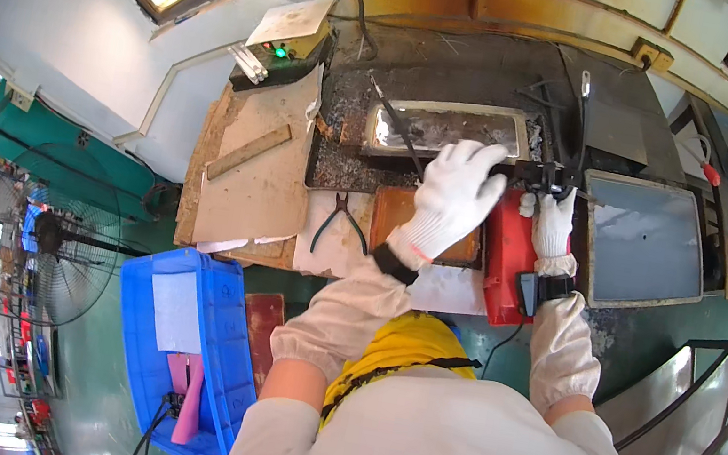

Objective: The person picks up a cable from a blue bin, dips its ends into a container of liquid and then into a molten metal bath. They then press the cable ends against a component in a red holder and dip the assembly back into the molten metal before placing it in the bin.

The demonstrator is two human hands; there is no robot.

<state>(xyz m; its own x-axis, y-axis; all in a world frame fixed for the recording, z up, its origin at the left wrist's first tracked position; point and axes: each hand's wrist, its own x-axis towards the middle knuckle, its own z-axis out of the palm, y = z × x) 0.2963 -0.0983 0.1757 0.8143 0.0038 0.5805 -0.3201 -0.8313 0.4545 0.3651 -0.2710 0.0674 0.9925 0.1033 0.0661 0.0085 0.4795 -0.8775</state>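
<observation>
My left hand (453, 192), in a white knit glove, hovers at the near edge of a rectangular metal bath (380, 127) with a dull, dark surface. Its fingers and thumb stand apart. A thin dark rod (395, 121) slants across the bath's left end, and its near end goes out of sight by this hand. My right hand (554, 227), also gloved, has its fingers closed around the near side of a black clamp-like fixture (544, 174) at the bath's right end. Below it lies a red box (505, 250). An orange-brown tray (388, 215) is partly covered by my left hand.
Pliers (341, 222) lie on white paper, left of the tray. A wooden strip (248, 152) rests on cardboard. Behind stands a control box (292, 33) with a green light. At right is a framed pan (642, 243) of greyish liquid; blue crate (176, 331) and fan (49, 230) stand left.
</observation>
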